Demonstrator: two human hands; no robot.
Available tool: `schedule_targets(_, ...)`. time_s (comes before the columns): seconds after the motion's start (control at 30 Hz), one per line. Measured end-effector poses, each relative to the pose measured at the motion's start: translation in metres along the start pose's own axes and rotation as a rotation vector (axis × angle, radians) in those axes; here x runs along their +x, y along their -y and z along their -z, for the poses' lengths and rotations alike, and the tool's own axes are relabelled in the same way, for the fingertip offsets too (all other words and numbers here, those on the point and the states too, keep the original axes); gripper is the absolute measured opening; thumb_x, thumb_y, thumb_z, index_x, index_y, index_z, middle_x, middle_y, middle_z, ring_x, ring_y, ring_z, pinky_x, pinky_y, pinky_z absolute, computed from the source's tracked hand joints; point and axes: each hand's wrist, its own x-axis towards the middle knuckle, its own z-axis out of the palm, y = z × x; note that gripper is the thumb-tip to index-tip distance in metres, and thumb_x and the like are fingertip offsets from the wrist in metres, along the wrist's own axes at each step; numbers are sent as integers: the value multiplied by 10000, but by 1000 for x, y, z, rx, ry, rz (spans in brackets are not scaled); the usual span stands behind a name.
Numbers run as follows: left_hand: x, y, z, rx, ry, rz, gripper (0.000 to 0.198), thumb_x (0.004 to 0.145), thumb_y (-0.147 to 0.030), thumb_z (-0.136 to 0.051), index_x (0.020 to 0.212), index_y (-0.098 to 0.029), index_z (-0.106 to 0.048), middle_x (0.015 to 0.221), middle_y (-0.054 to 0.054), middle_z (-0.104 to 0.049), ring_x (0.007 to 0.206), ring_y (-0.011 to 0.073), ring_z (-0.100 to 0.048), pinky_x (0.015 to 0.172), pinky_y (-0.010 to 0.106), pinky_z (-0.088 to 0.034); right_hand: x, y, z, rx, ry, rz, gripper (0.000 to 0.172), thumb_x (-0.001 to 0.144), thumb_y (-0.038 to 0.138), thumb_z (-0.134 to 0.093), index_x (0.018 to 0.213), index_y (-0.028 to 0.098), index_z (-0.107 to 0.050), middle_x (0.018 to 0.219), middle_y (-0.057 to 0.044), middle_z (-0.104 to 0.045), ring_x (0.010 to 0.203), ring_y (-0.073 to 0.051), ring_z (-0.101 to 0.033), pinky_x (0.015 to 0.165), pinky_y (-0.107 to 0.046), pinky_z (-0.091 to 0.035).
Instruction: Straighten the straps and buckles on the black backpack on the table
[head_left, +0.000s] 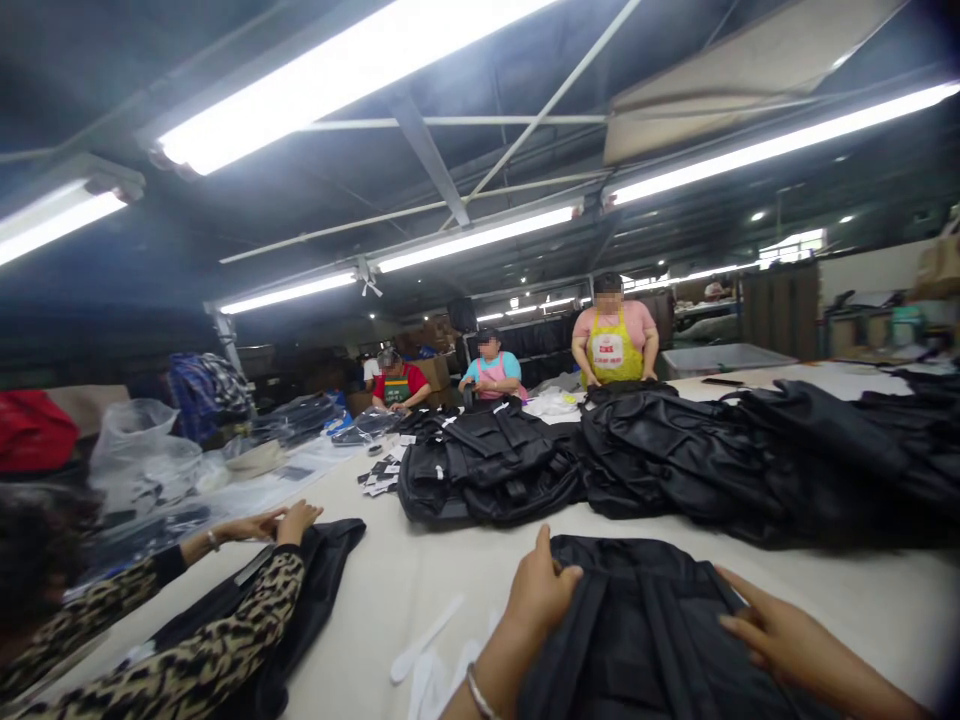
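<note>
A black backpack (645, 620) lies flat on the pale table (420, 580) right in front of me. My left hand (541, 590) grips its upper left corner, fingers curled over the fabric; a metal bangle is on that wrist. My right hand (772, 630) rests flat on the backpack's right edge, fingers spread and pointing left.
Piles of black backpacks (675, 450) fill the table's middle and right. At the left a person in leopard-print sleeves (225, 620) handles another black bag (300, 590). White paper strips (427, 640) lie near my left arm. Three aproned workers stand at the far end.
</note>
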Motion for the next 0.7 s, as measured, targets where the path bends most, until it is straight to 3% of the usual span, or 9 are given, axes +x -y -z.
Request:
schedule_targets(0.1, 51, -17, -10, 38, 65, 19, 777, 659, -344, -559, 1312, -106, -213, 999, 128, -602, 908, 210, -548, 818, 304, -396, 47, 55, -1, 207, 218, -83, 624, 804, 220, -363, 1347, 167, -58, 650, -26, -569, 498, -170, -586, 404, -256, -456)
schedule_targets(0.2, 102, -38, -7, -3, 110, 86, 785, 670, -312, -558, 1314, -86, -171, 1035, 180, -582, 834, 214, -582, 742, 323, -442, 89, 109, 1, 224, 253, -97, 682, 798, 210, -407, 1346, 190, -1, 672, -40, -576, 469, -155, -579, 393, -238, -445)
schedule_targets(0.3, 141, -50, 0, -92, 197, 162, 717, 739, -286, -484, 1313, -65, -114, 859, 176, -636, 628, 185, -597, 567, 301, -467, 119, 140, 3, 261, 264, -100, 713, 799, 236, -437, 1341, 185, 22, 656, -51, -587, 467, -141, -575, 401, -214, -439)
schedule_targets(0.43, 184, -52, 1, -89, 201, 162, 744, 733, -245, -509, 1312, -42, -89, 762, 170, -643, 542, 175, -580, 512, 299, -456, 152, 160, 9, 269, 296, -93, 776, 782, 275, -497, 1341, 138, 24, 642, -78, -601, 453, -150, -563, 388, -225, -426)
schedule_targets(0.57, 229, -52, -2, -111, 167, 90, 731, 756, -269, -495, 1330, -132, -64, 811, 123, -643, 553, 132, -575, 537, 260, -448, 187, 174, 20, 343, 265, 5, 751, 789, 297, -509, 1341, 231, -4, 761, -72, -618, 505, -90, -555, 448, -173, -411)
schedule_targets(0.63, 242, -42, -4, -119, 137, 73, 698, 774, -291, -469, 1331, -157, -71, 806, 95, -645, 573, 118, -575, 546, 238, -445, 197, 170, 20, 374, 253, 16, 726, 794, 277, -500, 1337, 253, -19, 767, -59, -618, 509, -72, -545, 460, -157, -401)
schedule_targets(0.7, 241, -18, -9, -89, 82, 113, 662, 776, -282, -458, 1326, -147, -115, 804, 89, -645, 598, 126, -583, 557, 240, -447, 198, 151, 12, 374, 255, -31, 708, 793, 229, -486, 1341, 212, -39, 695, -54, -612, 462, -79, -528, 430, -166, -388)
